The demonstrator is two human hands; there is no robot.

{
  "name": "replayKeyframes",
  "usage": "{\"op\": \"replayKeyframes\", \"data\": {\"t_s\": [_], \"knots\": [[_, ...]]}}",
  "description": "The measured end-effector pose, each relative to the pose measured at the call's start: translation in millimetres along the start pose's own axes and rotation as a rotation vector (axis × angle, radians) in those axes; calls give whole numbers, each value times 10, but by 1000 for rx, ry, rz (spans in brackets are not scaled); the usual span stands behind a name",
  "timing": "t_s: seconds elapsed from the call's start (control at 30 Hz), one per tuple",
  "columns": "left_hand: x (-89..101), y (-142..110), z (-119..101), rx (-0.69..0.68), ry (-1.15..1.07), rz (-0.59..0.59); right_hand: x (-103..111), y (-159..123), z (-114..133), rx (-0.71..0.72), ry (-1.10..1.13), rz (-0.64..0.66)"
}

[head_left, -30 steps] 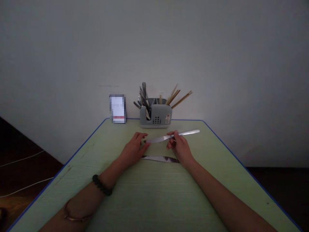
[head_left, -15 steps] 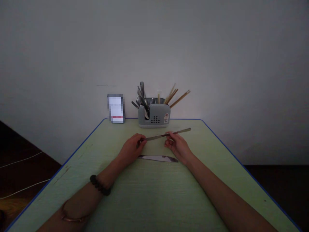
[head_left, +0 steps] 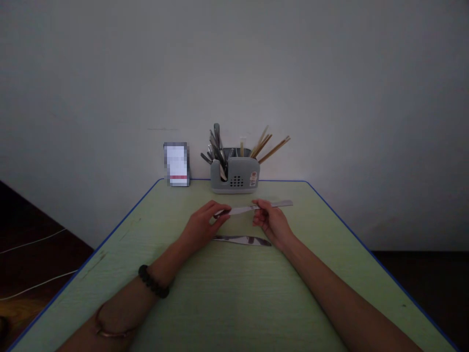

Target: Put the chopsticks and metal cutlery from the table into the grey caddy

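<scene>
A metal table knife (head_left: 242,209) spans the gap between my two hands, just above the table, its right end a little higher in view. My left hand (head_left: 203,222) is closed on its left end, thumb below and fingers above. My right hand (head_left: 273,220) pinches it right of the middle, with the other fingers curled. Nearer to me, a second table knife (head_left: 244,240) lies flat on the table, its left end close to my left hand and its right tip by my right wrist.
Against the wall stands a grey cutlery holder (head_left: 235,188) with metal cutlery on the left and chopsticks (head_left: 274,149) on the right. A phone (head_left: 178,164) with a blurred screen leans left of it. The green table (head_left: 234,303) has a blue edge.
The held knife has turned about its length, so a broad bright face shows instead of a thin edge. Its right end sits slightly lower. The lying knife stays put.
</scene>
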State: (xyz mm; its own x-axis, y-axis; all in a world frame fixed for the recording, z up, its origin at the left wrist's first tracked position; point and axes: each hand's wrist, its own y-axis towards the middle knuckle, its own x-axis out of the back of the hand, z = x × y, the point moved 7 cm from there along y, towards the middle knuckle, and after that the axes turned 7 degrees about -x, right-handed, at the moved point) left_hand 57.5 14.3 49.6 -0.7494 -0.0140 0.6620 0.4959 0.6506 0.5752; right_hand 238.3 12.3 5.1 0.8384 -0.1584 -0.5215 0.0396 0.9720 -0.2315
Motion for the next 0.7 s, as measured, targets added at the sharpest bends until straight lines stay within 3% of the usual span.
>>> {"op": "replayKeyframes", "data": {"t_s": [0.3, 0.7], "knots": [[-50, -32, 96, 150, -36, 77, -39, -9, 2, 22, -25, 52], [-55, -24, 36, 217, -145, 112, -23, -14, 12, 16, -1, 17]]}}
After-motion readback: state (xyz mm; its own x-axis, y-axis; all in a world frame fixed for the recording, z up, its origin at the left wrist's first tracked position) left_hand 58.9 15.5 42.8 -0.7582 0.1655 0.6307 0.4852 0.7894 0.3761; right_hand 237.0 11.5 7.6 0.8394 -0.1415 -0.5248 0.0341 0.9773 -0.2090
